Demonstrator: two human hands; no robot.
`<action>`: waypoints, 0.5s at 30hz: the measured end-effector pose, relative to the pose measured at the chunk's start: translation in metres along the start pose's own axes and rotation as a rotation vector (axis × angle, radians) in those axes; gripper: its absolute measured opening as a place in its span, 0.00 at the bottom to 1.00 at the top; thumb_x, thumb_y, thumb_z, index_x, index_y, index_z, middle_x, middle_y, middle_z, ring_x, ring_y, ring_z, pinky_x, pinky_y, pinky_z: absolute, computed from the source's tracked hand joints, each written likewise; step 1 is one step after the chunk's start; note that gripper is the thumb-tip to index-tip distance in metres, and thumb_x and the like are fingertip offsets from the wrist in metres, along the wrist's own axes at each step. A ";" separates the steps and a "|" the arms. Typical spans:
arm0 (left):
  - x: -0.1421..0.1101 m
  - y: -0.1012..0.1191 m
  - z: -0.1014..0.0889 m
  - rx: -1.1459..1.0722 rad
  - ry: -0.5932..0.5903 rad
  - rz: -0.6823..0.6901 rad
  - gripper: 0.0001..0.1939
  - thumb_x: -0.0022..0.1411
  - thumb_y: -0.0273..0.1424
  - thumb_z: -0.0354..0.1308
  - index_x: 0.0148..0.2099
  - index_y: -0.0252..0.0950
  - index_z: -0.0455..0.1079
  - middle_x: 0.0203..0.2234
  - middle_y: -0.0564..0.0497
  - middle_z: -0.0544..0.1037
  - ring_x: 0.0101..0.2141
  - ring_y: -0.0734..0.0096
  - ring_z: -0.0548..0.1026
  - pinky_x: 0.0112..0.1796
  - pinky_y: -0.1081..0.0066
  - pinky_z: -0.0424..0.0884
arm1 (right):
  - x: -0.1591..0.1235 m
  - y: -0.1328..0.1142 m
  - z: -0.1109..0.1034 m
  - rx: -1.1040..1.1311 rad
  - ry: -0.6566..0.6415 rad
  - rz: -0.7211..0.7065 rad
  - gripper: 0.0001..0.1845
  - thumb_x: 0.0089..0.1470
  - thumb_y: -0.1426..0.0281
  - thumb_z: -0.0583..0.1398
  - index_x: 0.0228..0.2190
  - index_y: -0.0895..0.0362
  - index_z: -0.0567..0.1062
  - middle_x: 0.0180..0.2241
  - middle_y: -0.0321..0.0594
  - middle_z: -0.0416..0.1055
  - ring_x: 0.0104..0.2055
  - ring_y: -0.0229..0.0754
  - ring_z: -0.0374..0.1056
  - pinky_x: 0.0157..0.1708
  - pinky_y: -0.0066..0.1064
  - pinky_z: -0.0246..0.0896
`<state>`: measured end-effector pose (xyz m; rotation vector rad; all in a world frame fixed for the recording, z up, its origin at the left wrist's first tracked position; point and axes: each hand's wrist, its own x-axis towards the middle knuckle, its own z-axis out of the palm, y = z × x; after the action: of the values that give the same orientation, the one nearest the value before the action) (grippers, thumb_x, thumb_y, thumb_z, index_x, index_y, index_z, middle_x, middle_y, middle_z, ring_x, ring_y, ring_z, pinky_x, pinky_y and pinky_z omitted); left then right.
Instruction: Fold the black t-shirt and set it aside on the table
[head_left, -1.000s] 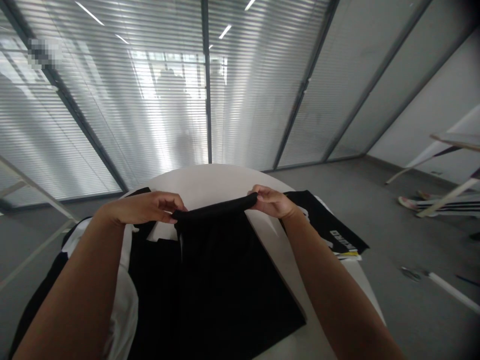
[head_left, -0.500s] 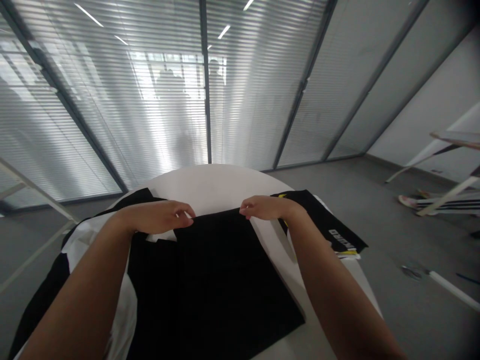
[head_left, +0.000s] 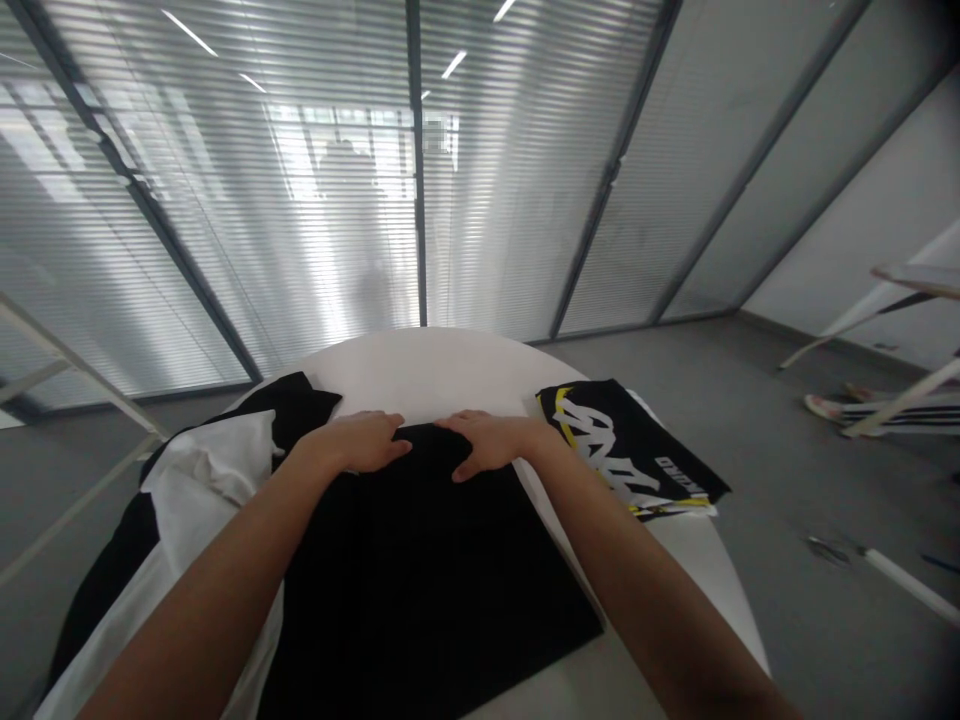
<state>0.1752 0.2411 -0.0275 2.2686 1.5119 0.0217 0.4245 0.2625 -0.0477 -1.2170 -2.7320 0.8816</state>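
Observation:
A folded black garment lies flat on the round white table in front of me. My left hand lies flat on its far edge with the fingers stretched out. My right hand rests beside it on the same edge, also flat and open, the two hands almost touching. Neither hand holds anything.
A heap of black and white clothes lies at the table's left. A folded black garment with a yellow and white print lies at the right. Glass walls with blinds stand behind. A white rod and other clothing lie on the grey floor.
Both hands let go of the garment's far edge, which they held pinched and raised, laid it down on the table, and moved together to rest flat on it.

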 end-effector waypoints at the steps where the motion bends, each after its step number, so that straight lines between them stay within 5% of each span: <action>1: 0.002 0.000 0.004 0.021 -0.029 0.010 0.27 0.57 0.47 0.57 0.53 0.36 0.73 0.47 0.37 0.79 0.47 0.46 0.76 0.48 0.58 0.65 | -0.001 0.001 0.001 -0.018 -0.018 0.004 0.53 0.35 0.57 0.72 0.62 0.50 0.63 0.64 0.48 0.59 0.65 0.62 0.53 0.63 0.50 0.49; 4: 0.003 -0.003 0.017 0.079 -0.067 0.037 0.30 0.59 0.47 0.55 0.58 0.35 0.70 0.50 0.34 0.76 0.48 0.47 0.74 0.49 0.58 0.66 | -0.007 0.012 0.007 -0.049 0.005 0.100 0.62 0.34 0.52 0.71 0.66 0.53 0.55 0.68 0.54 0.47 0.69 0.64 0.44 0.64 0.52 0.44; 7: -0.006 -0.006 0.030 0.125 0.066 -0.036 0.34 0.63 0.50 0.50 0.63 0.32 0.64 0.53 0.31 0.72 0.53 0.45 0.71 0.52 0.56 0.63 | -0.016 0.023 0.022 -0.065 0.130 0.211 0.64 0.39 0.43 0.66 0.68 0.58 0.48 0.69 0.60 0.42 0.70 0.65 0.39 0.64 0.53 0.41; 12: -0.037 0.006 0.039 0.170 0.357 -0.381 0.37 0.66 0.52 0.38 0.62 0.29 0.63 0.54 0.26 0.69 0.56 0.36 0.67 0.51 0.49 0.63 | -0.043 0.019 0.055 -0.157 0.471 0.322 0.45 0.58 0.44 0.53 0.67 0.56 0.51 0.67 0.57 0.49 0.67 0.64 0.47 0.62 0.54 0.42; 15: -0.053 0.020 0.039 0.072 0.326 -0.535 0.48 0.59 0.63 0.37 0.64 0.29 0.59 0.54 0.23 0.69 0.54 0.30 0.68 0.48 0.45 0.64 | -0.056 0.007 0.068 -0.178 0.587 0.346 0.36 0.63 0.49 0.47 0.65 0.54 0.55 0.62 0.55 0.59 0.62 0.60 0.55 0.60 0.52 0.46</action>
<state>0.1801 0.1745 -0.0451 1.9035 2.2807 0.1918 0.4517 0.1942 -0.0971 -1.6859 -2.1961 0.2226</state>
